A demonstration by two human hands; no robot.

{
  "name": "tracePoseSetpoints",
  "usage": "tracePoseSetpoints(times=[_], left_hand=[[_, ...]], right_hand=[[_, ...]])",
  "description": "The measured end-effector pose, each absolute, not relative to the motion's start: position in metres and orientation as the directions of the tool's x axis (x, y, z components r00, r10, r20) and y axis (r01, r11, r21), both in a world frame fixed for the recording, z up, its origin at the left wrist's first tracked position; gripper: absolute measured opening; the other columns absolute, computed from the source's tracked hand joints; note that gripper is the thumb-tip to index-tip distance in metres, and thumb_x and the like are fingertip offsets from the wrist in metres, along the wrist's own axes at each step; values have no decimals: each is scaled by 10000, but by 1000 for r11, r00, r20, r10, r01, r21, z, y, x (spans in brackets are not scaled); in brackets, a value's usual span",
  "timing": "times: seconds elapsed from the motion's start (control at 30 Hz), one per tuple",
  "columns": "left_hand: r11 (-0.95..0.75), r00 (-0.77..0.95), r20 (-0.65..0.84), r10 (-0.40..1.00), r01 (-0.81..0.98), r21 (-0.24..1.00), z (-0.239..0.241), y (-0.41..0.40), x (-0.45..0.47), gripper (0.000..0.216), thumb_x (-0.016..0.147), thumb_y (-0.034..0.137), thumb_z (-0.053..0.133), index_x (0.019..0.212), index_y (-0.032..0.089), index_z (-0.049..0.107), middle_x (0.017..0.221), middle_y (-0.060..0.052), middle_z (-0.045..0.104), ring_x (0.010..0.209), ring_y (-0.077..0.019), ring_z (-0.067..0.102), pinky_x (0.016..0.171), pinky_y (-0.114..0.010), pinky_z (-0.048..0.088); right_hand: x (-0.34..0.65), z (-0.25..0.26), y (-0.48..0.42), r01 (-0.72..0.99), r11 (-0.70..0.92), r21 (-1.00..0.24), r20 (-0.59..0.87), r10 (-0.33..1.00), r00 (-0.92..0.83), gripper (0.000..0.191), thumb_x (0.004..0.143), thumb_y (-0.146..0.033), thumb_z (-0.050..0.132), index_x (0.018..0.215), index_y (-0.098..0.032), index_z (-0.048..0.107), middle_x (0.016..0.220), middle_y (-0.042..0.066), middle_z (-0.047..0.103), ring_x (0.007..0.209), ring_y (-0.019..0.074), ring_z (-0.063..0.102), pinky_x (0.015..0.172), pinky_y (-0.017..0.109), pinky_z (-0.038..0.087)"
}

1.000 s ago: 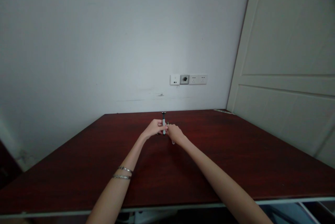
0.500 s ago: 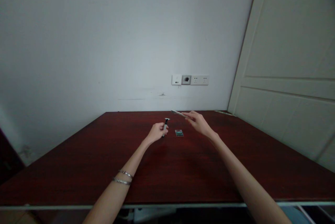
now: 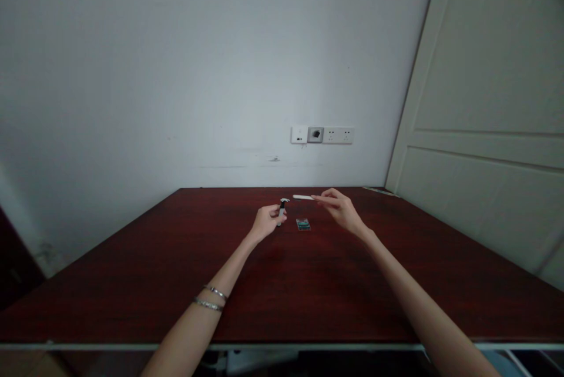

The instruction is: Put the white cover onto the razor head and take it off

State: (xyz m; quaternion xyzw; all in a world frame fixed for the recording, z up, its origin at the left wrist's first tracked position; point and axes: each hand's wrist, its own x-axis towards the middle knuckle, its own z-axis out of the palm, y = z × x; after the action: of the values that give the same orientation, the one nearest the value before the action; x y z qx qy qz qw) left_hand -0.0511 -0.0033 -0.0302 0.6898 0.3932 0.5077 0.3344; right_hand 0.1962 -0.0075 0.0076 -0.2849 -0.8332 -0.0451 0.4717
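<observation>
My left hand (image 3: 265,222) is closed round the handle of a small razor-like tool (image 3: 282,207), whose head points up just above my fingers. Held a little above the dark red table (image 3: 282,283), my right hand (image 3: 341,209) pinches a thin white flat piece (image 3: 302,197) that sticks out leftward toward the tool's head. A small teal and clear packet (image 3: 302,224) lies flat on the table between the two hands. Two silver bracelets circle my left wrist.
A white wall rises right behind the table, with a row of sockets (image 3: 322,134) above the far edge. A pale door (image 3: 493,118) stands at the right. The table's front edge has a light trim.
My hands, joined on the tool a second ago, have parted. My right hand went right and up with the white piece, uncovering the packet on the table; now it has lowered slightly.
</observation>
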Motion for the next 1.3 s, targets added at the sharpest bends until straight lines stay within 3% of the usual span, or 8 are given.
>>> tracePoseSetpoints(times=[0.3, 0.57, 0.77, 1.07, 1.3], left_hand=[[-445, 186, 417, 890, 155, 882, -22, -11, -47, 211, 600, 224, 683, 765, 95, 651, 677, -47, 662, 624, -152, 608, 585, -241, 451], [-439, 190, 405, 894, 196, 877, -21, -12, -46, 196, 597, 222, 683, 742, 92, 657, 662, -50, 661, 603, -154, 605, 571, -244, 452], [-496, 200, 457, 867, 244, 833, -22, -10, -47, 176, 627, 228, 668, 751, 102, 681, 709, -42, 677, 653, -156, 611, 616, -241, 452], [-490, 85, 483, 871, 162, 856, -27, -7, -44, 267, 606, 235, 683, 826, 86, 692, 753, -74, 695, 647, -162, 612, 612, -255, 460], [-493, 100, 483, 870, 193, 848, -28, -8, -45, 269, 610, 228, 679, 844, 97, 703, 779, -69, 703, 667, -170, 619, 622, -258, 467]], right_hand=[[192, 2, -12, 549, 824, -139, 807, 416, -419, 317, 882, -223, 462, 1146, -312, 612, 893, 39, 547, 722, 122, 522, 673, 257, 431], [185, 3, -17, 528, 819, -227, 855, 427, -295, 328, 882, -205, 454, 1150, -313, 610, 885, 39, 537, 772, 134, 531, 692, 259, 442], [180, -1, -14, 523, 833, -180, 848, 401, -346, 327, 887, -198, 442, 1133, -318, 621, 897, 39, 547, 769, 131, 543, 691, 260, 438], [184, 2, -17, 566, 804, -180, 871, 398, -289, 327, 875, -178, 463, 1119, -314, 632, 897, 43, 563, 792, 145, 543, 720, 279, 429], [187, 0, -13, 601, 794, -90, 874, 353, -334, 378, 873, -139, 439, 1132, -352, 615, 914, 43, 565, 829, 156, 542, 780, 329, 412]])
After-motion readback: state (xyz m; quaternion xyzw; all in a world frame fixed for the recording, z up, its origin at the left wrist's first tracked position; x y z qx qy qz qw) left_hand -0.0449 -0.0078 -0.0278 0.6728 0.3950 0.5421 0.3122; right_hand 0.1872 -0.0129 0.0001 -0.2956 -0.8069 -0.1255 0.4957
